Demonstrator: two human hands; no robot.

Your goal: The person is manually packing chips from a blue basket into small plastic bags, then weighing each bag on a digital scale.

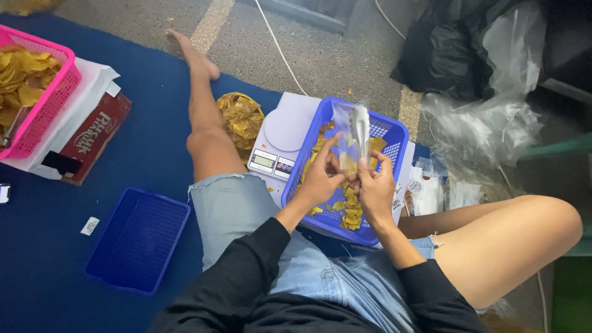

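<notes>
Chips (348, 206), thin and yellow, lay loose in the blue basket (394, 132) resting on the person's lap, just right of the white kitchen scale (280, 139). Above that basket both hands met around a small clear plastic bag (345, 120), held upright with its mouth toward the hands. The right hand (377, 191) pinched the bag's edge and also held silvery metal tongs (360, 129), whose blades seemed to stand inside or right against the bag; whether they carried a chip could not be made out. The left hand (320, 179) pinched the opposite edge with finger and thumb, the other fingers curled. As a judgement, the step in hand was filling the bag, at its start, since the bag looked nearly empty. The next move would call for keeping the mouth spread with the left grip while the tongs worked freely, and for gentle pressure, as such chips break easily.

Counted: three baskets, namely the blue one on the lap, an empty dark blue basket (139, 240) on the blue mat (55, 246) near left, and a pink basket (46, 105) of chips at far left; one scale; one pair of tongs; one bag in hand; one further heap of chips (242, 117) in a bag beside the knee.
</notes>
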